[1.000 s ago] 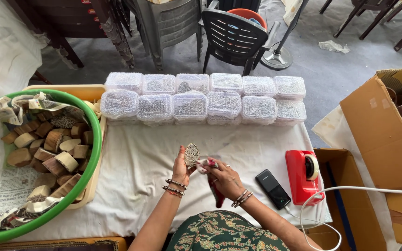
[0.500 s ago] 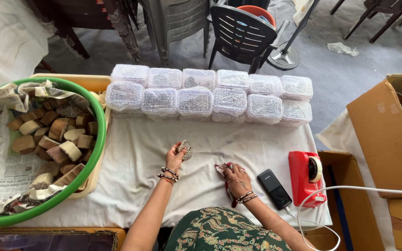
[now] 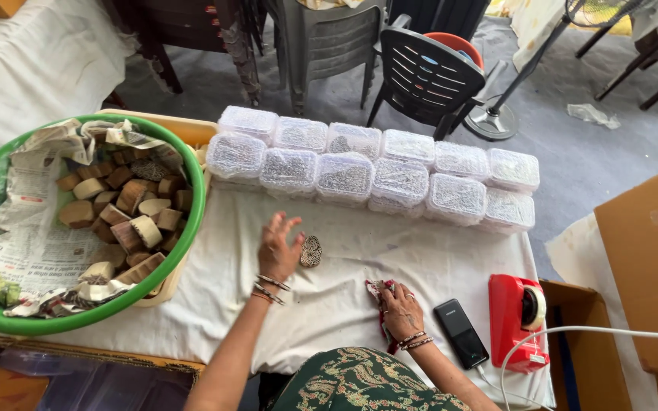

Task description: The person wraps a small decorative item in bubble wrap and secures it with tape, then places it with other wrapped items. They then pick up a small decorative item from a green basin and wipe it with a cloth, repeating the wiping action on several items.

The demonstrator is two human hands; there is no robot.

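My left hand hovers with fingers spread wide over the white cloth, holding nothing, and the small carved block lies on the cloth just beside it, at its right edge. My right hand rests on the cloth, closed around a crumpled red patterned rag, near the black phone and red tape dispenser.
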